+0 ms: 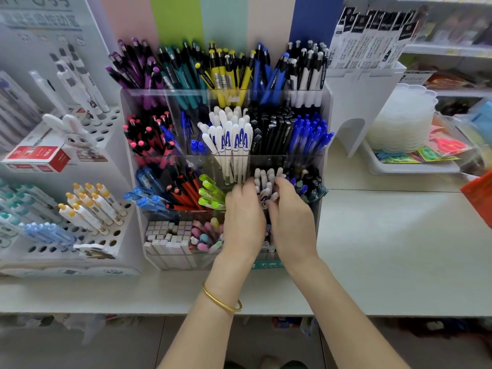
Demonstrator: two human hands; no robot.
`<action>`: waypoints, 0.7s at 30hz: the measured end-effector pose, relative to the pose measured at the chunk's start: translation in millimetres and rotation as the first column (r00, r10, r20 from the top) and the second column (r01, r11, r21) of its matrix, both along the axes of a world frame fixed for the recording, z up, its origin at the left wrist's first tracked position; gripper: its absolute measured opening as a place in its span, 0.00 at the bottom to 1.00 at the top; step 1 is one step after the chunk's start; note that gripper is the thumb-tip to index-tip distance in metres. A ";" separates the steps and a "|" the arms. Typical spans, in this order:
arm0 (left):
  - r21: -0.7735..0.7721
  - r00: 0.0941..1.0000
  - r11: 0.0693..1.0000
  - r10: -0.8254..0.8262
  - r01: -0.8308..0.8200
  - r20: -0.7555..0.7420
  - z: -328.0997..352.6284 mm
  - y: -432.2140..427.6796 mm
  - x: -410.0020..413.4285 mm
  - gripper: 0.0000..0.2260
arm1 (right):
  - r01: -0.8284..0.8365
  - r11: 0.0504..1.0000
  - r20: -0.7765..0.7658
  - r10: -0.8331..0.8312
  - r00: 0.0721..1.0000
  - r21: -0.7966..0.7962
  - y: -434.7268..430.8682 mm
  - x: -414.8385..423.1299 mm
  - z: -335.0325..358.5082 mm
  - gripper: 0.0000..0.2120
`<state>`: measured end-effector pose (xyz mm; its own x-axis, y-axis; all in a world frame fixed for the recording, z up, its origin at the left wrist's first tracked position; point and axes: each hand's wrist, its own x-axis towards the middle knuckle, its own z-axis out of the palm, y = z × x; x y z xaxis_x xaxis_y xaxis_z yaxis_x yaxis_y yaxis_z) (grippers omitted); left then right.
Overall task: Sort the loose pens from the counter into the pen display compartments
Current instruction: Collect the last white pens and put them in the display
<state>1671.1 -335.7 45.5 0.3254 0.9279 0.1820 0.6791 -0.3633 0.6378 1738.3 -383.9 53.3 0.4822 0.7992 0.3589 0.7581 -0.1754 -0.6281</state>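
A clear acrylic pen display (pixel 326 107) with tiered compartments stands on the white counter (pixel 386 235), filled with pens sorted by colour. A bunch of white pens (pixel 265 179) stands in a compartment of the third tier, right of centre. My left hand (pixel 243 217) and my right hand (pixel 290 217) are on either side of this bunch, fingers curled around the pens. The lower parts of the pens are hidden behind my hands.
A white holder with bunny-themed pens (pixel 87 206) stands left of the display. A white stand with packaged refills (pixel 367 49) and a tray holding stacked clear lids (pixel 402 121) are on the right. An orange item (pixel 479 195) sits at the right edge.
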 end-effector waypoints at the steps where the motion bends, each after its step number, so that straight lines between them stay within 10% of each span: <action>1: 0.007 1.000 1.000 0.008 -0.008 -0.005 1.2 1.8 0.4 0.12 | -0.005 1.000 -0.054 0.005 0.999 0.010 1.5 1.7 2.0 0.18; 4: 0.012 0.999 1.000 0.004 -0.005 0.032 11.6 8.5 -1.1 0.08 | 0.016 0.998 -0.193 -0.004 0.981 0.062 7.3 6.8 9.1 0.14; 12: -0.189 0.956 0.980 0.113 -0.062 0.270 11.8 11.4 -4.4 0.04 | 0.029 0.997 0.026 -0.031 0.999 0.076 10.9 -0.5 -5.3 0.10; 21: -0.146 0.983 0.989 0.059 -0.034 0.173 6.0 2.1 -5.7 0.06 | 0.006 0.999 0.068 -0.010 0.998 0.047 8.7 7.0 -6.9 0.03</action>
<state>1665.3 -333.6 51.5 0.2561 0.9617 0.0980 0.5657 -0.2313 0.7915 1745.3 -375.2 46.4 0.4618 0.7767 0.4283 0.7981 -0.1531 -0.5828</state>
